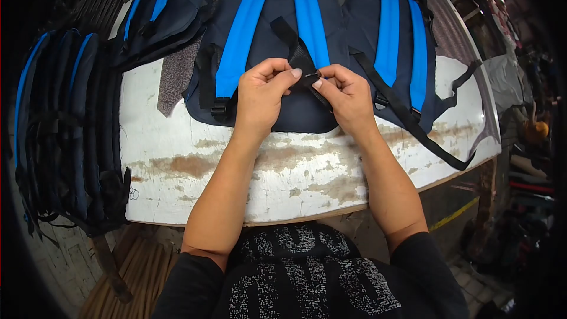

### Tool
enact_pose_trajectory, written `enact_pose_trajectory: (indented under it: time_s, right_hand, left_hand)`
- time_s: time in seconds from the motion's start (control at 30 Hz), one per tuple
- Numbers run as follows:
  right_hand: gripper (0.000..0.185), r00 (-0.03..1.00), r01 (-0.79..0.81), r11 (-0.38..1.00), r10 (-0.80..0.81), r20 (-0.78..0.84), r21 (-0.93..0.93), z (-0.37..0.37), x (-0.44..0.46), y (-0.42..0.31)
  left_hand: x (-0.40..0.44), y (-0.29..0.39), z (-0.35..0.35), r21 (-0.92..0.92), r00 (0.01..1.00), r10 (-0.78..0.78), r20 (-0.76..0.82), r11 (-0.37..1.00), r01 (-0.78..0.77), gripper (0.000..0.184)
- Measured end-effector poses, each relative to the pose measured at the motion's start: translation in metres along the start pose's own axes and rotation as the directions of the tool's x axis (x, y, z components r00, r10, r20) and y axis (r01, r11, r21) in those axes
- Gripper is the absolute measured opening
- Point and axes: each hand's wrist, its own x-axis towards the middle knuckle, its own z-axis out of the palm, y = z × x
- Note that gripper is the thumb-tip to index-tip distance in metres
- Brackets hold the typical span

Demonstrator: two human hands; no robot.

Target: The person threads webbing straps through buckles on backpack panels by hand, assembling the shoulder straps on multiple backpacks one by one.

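A dark navy back panel with bright blue shoulder straps point(241, 35) lies before me on the table. Over its right shoulder strap, my left hand point(263, 94) pinches a black webbing strap point(300, 58) between thumb and fingers. My right hand point(349, 97) is closed just beside it, pinching the same webbing where a small dark piece, seemingly a buckle, sits between the fingertips. Its exact shape is mostly hidden by the fingers. On the panel's left strap, a black buckle point(220, 108) hangs at the lower end.
A second blue-strapped panel point(369, 29) lies to the right, its long black webbing point(440, 152) trailing over the table edge. More panels point(171, 20) lie at upper left, and a stack of them point(62, 124) hangs left of the worn white table point(177, 189).
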Motion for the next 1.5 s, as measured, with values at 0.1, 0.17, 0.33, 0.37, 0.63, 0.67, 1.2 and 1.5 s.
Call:
enact_pose_trajectory:
  time_s: [0.1, 0.17, 0.33, 0.37, 0.63, 0.67, 1.2, 1.5]
  right_hand:
    - [0.015, 1.000, 0.010, 1.000, -0.010, -0.001, -0.024, 0.000, 0.000, 0.001]
    - [0.015, 1.000, 0.014, 1.000, -0.014, -0.011, -0.010, 0.000, 0.000, 0.001]
    - [0.015, 0.999, 0.032, 0.999, -0.031, -0.036, 0.030, 0.000, 0.002, 0.006]
    - [0.015, 0.998, 0.053, 0.999, -0.053, -0.045, -0.005, 0.000, 0.002, 0.006]
    - [0.015, 0.984, 0.139, 0.980, -0.153, -0.088, -0.141, 0.005, 0.000, 0.004]
    - [0.015, 0.984, 0.142, 0.979, -0.156, -0.090, -0.144, 0.005, 0.000, 0.003]
    - [0.014, 0.977, 0.097, 0.991, -0.112, -0.180, -0.091, -0.003, 0.007, 0.011]
    - [0.017, 0.973, 0.125, 0.992, -0.124, -0.193, -0.009, -0.007, -0.002, -0.002]
  left_hand:
    - [0.003, 0.000, -0.006, 0.068, 0.997, -0.056, 0.062, 0.996, 0.052, 0.010]
    - [0.001, 0.003, -0.004, 0.067, 0.998, -0.025, 0.061, 0.998, 0.021, 0.012]
    - [-0.006, -0.001, 0.005, 0.092, 0.991, 0.099, 0.087, 0.990, -0.107, 0.014]
    - [-0.008, -0.003, 0.009, 0.111, 0.990, 0.123, 0.072, 0.985, -0.131, 0.015]
    - [-0.009, -0.009, 0.013, 0.333, 0.972, 0.234, -0.012, 0.918, -0.217, 0.025]
    - [-0.010, -0.008, 0.014, 0.329, 0.972, 0.235, -0.016, 0.919, -0.217, 0.026]
    - [-0.045, -0.002, 0.041, 0.233, 0.980, 0.148, 0.136, 0.956, -0.177, 0.020]
    - [-0.096, 0.037, 0.064, 0.246, 0.950, 0.075, 0.304, 0.957, -0.154, 0.012]
